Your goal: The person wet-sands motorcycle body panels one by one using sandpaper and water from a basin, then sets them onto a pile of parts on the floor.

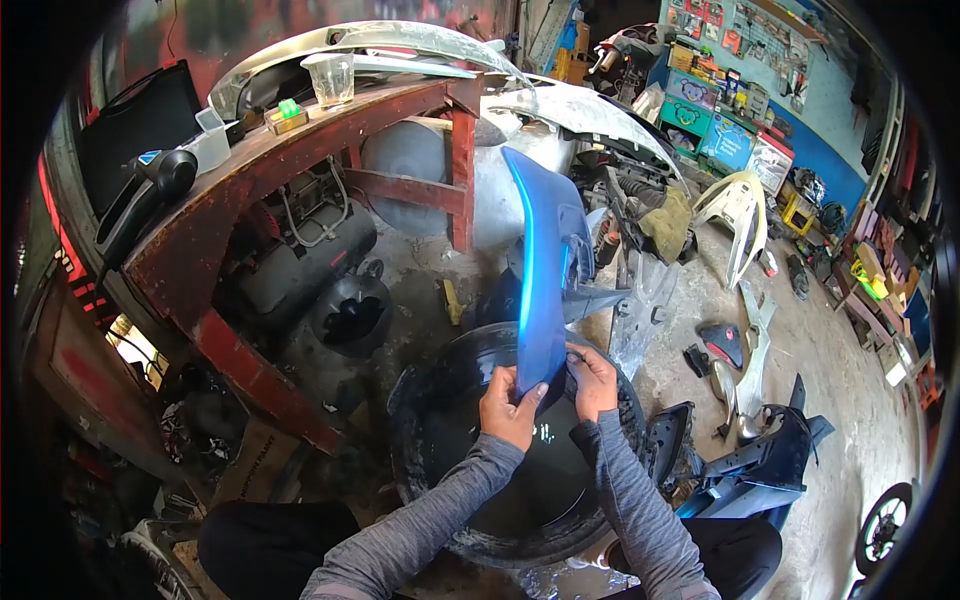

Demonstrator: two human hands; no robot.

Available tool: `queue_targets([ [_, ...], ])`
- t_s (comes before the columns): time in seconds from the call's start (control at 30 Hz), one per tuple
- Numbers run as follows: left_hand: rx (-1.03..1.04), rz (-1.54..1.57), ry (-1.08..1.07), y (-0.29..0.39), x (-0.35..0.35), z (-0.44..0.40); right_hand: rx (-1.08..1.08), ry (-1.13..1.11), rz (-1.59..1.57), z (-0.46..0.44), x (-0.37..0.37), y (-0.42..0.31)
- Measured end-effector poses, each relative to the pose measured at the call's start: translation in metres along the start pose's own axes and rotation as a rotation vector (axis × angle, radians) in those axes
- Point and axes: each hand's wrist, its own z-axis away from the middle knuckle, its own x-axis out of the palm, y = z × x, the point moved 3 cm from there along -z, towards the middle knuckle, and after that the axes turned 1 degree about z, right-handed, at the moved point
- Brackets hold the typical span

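Observation:
A glossy blue motorcycle fairing panel (541,290) stands upright in front of me, its long curved edge catching the light. My left hand (511,408) is closed round its lower left edge, thumb on the near face. On the lower right edge, my right hand (592,380) is also closed, with the fingertips partly hidden behind the panel; whether it holds anything else I cannot make out. Below both hands sits a round black tub (410,440) with dark water in it. The panel's lower end is just above the water.
A red wooden bench (230,180) curves along the left, bearing a plastic cup (331,80). Under it lie a dark tank (300,265) and a black funnel-like part (352,315). On the floor at right are a dark blue fairing (760,465), a white fairing (735,215) and a wheel (884,525).

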Motion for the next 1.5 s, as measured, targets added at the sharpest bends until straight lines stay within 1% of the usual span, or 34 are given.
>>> queue_targets([
  [0.07, -0.041, 0.149, 0.044, -0.003, -0.002, -0.004, 0.022, -0.087, -0.018, 0.000, 0.002, -0.004],
  [0.1, -0.072, 0.178, 0.032, -0.001, -0.005, -0.007, 0.025, -0.087, -0.018, -0.001, 0.002, -0.002],
  [0.2, -0.061, 0.237, 0.056, 0.009, -0.010, -0.016, -0.015, -0.133, -0.052, -0.003, 0.003, 0.011],
  [0.27, -0.072, 0.216, 0.034, 0.001, -0.017, -0.021, 0.067, -0.113, -0.022, 0.001, 0.003, 0.022],
  [0.3, -0.078, 0.207, 0.052, -0.001, -0.021, -0.022, 0.070, -0.112, -0.022, 0.003, 0.003, 0.031],
  [0.37, -0.064, 0.191, 0.087, -0.011, -0.030, -0.026, 0.484, 0.079, -0.139, 0.011, -0.005, 0.067],
  [0.4, -0.075, 0.186, 0.088, -0.018, -0.035, -0.026, 0.496, 0.080, -0.140, 0.018, -0.008, 0.082],
  [0.47, -0.079, 0.192, 0.119, -0.032, -0.045, -0.026, 0.768, 0.127, -0.325, 0.043, -0.016, 0.125],
  [0.53, -0.079, 0.209, 0.107, -0.043, -0.054, -0.027, 0.843, 0.075, -0.280, 0.077, -0.031, 0.197],
  [0.57, -0.080, 0.181, 0.066, -0.041, -0.056, -0.031, 0.849, 0.078, -0.281, 0.090, -0.037, 0.210],
  [0.63, -0.085, 0.134, 0.023, -0.036, -0.059, -0.037, 1.156, 0.143, -0.240, 0.118, -0.046, 0.240],
  [0.67, -0.087, 0.134, 0.024, -0.036, -0.061, -0.038, 1.159, 0.143, -0.238, 0.122, -0.051, 0.256],
  [0.7, -0.094, 0.177, 0.016, -0.037, -0.062, -0.039, 1.228, -0.120, 0.225, 0.124, -0.061, 0.287],
  [0.73, -0.099, 0.220, 0.003, -0.038, -0.062, -0.040, 1.117, -0.397, 0.674, 0.125, -0.064, 0.298],
  [0.77, -0.096, 0.221, -0.002, -0.038, -0.062, -0.040, 0.976, -0.557, 0.936, 0.121, -0.061, 0.298],
  [0.8, -0.111, 0.230, -0.020, -0.037, -0.061, -0.039, 0.993, -0.501, 0.883, 0.117, -0.059, 0.292],
  [0.83, -0.125, 0.237, -0.037, -0.037, -0.061, -0.040, 1.042, -0.381, 0.738, 0.112, -0.056, 0.285],
  [0.87, -0.120, 0.233, -0.039, -0.037, -0.061, -0.041, 1.152, -0.083, 0.218, 0.104, -0.053, 0.281],
  [0.9, -0.104, 0.209, -0.038, -0.038, -0.060, -0.041, 1.179, 0.128, -0.239, 0.090, -0.041, 0.259],
  [0.93, -0.090, 0.188, -0.032, -0.039, -0.061, -0.040, 1.118, 0.095, -0.432, 0.067, -0.028, 0.220],
  [0.97, -0.113, 0.182, -0.040, -0.038, -0.062, -0.040, 1.043, 0.005, -0.523, 0.045, -0.016, 0.170],
  [1.03, -0.132, 0.178, -0.049, -0.042, -0.064, -0.041, 0.819, -0.263, -0.497, 0.006, 0.010, 0.057],
  [1.07, -0.137, 0.173, -0.072, -0.044, -0.064, -0.042, 0.697, -0.330, -0.315, -0.008, 0.022, 0.023],
  [1.1, -0.143, 0.169, -0.086, -0.043, -0.064, -0.042, 0.599, -0.369, -0.192, -0.020, 0.033, -0.009],
  [1.13, -0.144, 0.177, -0.095, -0.041, -0.062, -0.043, 0.531, -0.361, -0.122, -0.030, 0.042, -0.026],
  [1.17, -0.152, 0.189, -0.097, -0.039, -0.061, -0.042, 0.516, -0.378, -0.061, -0.039, 0.050, -0.036],
  [1.27, -0.175, 0.182, -0.102, -0.036, -0.064, -0.044, 0.307, -0.316, 0.068, -0.058, 0.058, -0.020],
  [1.3, -0.190, 0.133, -0.140, -0.034, -0.067, -0.044, 0.305, -0.324, 0.067, -0.056, 0.058, -0.013],
  [1.33, -0.208, 0.084, -0.177, -0.035, -0.070, -0.044, 0.270, -0.222, 0.067, -0.050, 0.050, -0.003],
  [1.37, -0.206, 0.085, -0.169, -0.035, -0.074, -0.045, 0.235, -0.120, 0.069, -0.042, 0.040, 0.009],
  [1.4, -0.218, 0.050, -0.193, -0.036, -0.079, -0.047, 0.273, -0.082, 0.146, -0.035, 0.028, 0.033],
  [1.43, -0.232, 0.015, -0.219, -0.038, -0.083, -0.048, 0.270, -0.009, 0.160, -0.027, 0.015, 0.076],
  [1.47, -0.234, 0.016, -0.215, -0.035, -0.087, -0.048, 0.449, 0.030, 0.088, -0.007, 0.008, 0.080],
  [1.5, -0.276, -0.015, -0.244, -0.030, -0.090, -0.049, 0.524, 0.055, 0.081, 0.009, -0.005, 0.122],
])
